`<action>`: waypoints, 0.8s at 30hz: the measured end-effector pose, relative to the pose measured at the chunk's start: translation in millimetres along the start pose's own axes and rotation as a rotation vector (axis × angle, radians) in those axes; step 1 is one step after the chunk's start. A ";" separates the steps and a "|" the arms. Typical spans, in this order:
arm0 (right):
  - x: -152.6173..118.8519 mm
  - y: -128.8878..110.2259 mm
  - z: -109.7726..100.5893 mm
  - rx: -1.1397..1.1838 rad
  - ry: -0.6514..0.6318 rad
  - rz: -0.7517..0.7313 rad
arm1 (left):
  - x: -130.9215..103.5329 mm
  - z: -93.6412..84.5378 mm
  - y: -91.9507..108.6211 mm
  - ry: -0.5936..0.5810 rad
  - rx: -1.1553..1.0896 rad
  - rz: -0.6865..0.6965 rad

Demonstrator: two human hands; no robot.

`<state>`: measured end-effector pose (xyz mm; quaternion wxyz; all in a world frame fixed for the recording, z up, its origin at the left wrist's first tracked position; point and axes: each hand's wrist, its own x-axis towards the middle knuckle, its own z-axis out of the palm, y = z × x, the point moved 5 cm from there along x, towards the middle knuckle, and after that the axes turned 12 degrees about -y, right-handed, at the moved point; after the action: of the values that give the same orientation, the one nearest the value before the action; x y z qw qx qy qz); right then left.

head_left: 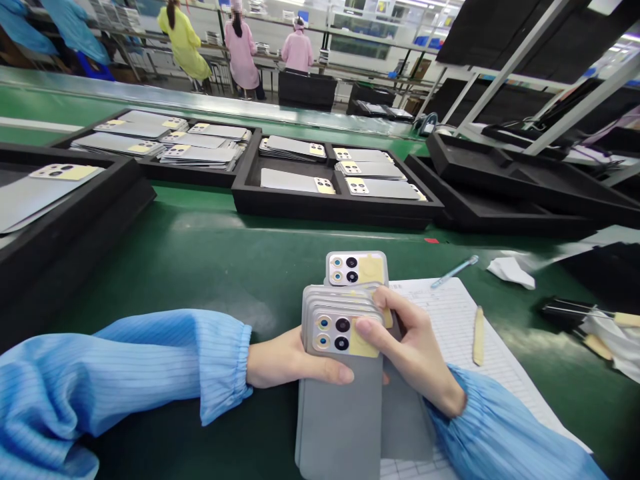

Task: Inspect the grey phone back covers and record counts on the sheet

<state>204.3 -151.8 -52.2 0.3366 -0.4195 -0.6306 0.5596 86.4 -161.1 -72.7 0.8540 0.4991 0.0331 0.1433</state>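
A stack of grey phone back covers is held upright toward me, each with a camera block and a piece of yellow film. My left hand is wrapped round the stack from the left, its thumb lying across the front cover. From the right, my right hand grips the stack's upper right corner, thumb on the yellow film and fingers behind. Behind the stack another phone back cover shows its camera block and yellow film. Its lower part lies over a lined paper sheet.
Black trays with more covers line the back; another black tray stands at left. Stacked black trays are at right. A pen, a flat wooden stick and crumpled tissue lie rightward. Several people work beyond the table.
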 end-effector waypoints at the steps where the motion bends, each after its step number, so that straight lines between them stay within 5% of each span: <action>1: 0.2 -0.5 0.5 0.012 -0.003 0.005 | 0.0 0.2 0.1 0.003 0.003 -0.004; 19: 1.1 6.6 -0.6 0.051 -0.009 0.020 | -2.2 -0.6 -2.2 0.056 -0.052 -0.012; 24: 5.6 4.1 -10.9 -0.109 0.116 -0.038 | -6.3 -6.9 -4.2 0.235 -0.142 0.021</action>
<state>212.3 -141.9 -54.9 0.3599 -0.4569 -0.6472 0.4928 80.0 -158.9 -80.3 0.8759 0.4174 0.1174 0.2119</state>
